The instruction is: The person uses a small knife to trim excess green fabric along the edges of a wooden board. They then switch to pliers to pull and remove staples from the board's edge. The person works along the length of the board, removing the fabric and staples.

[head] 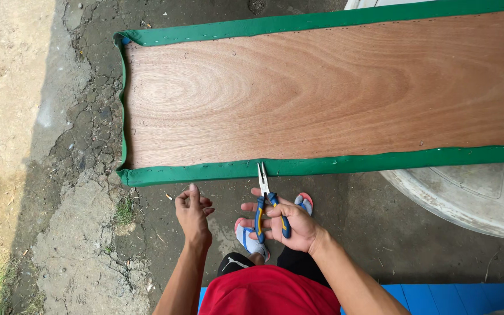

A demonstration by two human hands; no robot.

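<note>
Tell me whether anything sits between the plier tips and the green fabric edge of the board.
Nothing visible does. The pliers, held in the right hand, point their tips straight at the green fabric edge; the left hand is off to the side.

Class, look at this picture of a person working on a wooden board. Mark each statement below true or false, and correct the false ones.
1. The right hand holds pliers with blue and yellow handles. True.
2. The left hand grips a hammer. False: it is empty, near the board's edge.
3. Green fabric wraps the edges of the wooden board. True.
4. The pliers' tip points away from the board. False: it points at the green edge.
</note>
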